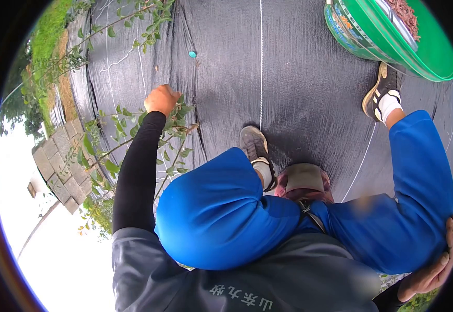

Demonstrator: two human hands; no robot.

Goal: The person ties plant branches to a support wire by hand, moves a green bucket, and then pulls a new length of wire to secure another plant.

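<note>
My left hand [163, 99] is stretched out over the black ground sheet, its fingers curled closed. Just beside it are the green leaves of a thin branch [181, 111]; what the fingers hold, if anything, is hidden. My right hand [434, 268] lies against the outer side of my bent right leg [419, 223] in blue trousers, its fingers stretched out, with nothing seen in it. More leafy twigs [112, 166] spread under and beside my black left sleeve [140, 166].
A green bucket [442, 57] with reddish-brown strips [406, 18] stands beyond my right shoe [385, 93]. Between my legs is a plaid seat [304, 179]. Black sheet [299, 67] covers the ground; a leafy branch [156, 23] hangs at upper left. Paving blocks [62, 161] lie further left.
</note>
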